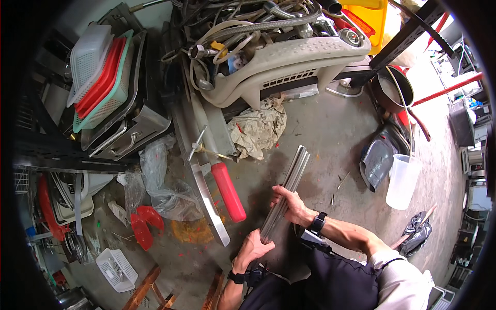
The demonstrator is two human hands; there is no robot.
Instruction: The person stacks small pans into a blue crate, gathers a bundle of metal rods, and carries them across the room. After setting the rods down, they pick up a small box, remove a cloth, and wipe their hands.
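Note:
A bundle of several long, thin metal bars or tubes [297, 166] is held at a slant in front of my body. My right hand [293, 207] wraps around its middle, while my left hand [254, 247] grips the lower end. The fingers partly hide the bundle. To the left of it, a pole's red grip [229, 192] lies beside a flat metal strip [211, 209] that points towards me. A metal fitting with a T-shaped handle [197, 147] rests across the strip and pole.
Hoses and faucets [286, 23] fill the top of an upturned beige plastic stool [294, 54] ahead. Crumpled newspaper [261, 128] lies below it. At right are rubber boots [376, 159], a plastic pitcher [403, 182] and a pot [392, 91]. Stacked baskets [102, 77] stand at left; a wooden stool [145, 288] is near.

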